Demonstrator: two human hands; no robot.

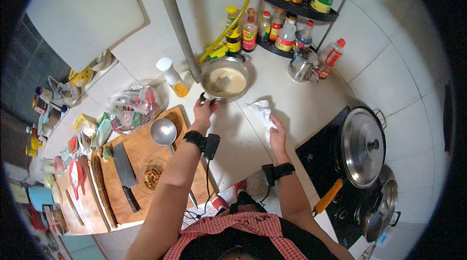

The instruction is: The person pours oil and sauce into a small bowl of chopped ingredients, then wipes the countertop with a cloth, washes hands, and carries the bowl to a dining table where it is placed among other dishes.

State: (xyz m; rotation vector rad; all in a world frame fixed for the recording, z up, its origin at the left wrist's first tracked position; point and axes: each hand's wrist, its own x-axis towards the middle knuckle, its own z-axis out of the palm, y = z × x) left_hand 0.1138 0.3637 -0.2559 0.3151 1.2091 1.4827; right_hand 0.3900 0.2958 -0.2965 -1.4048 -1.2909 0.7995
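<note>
My left hand (205,113) grips the near black handle of a steel pot (245,77), which stands on the white tiled counter by the wall. Inside it lies a pale beige mixture (230,79) with a greyish patch; I cannot tell what it is. A crumpled white cloth (261,111) hangs from my right hand (278,136), over the counter to the right of the pot. Left of my left forearm, a metal ladle (163,132) and a cleaver (125,168) lie on a wooden cutting board (135,146). A clear bowl of chopped seasonings (151,178) sits there too, partly behind my arm.
A lidded wok (363,146) with a wooden handle stands on the black stove (310,146) at right. A steel kettle (304,65) and a corner rack of bottles (292,8) are at the back. A pump bottle (173,78) and a plastic bag (135,106) stand left of the pot.
</note>
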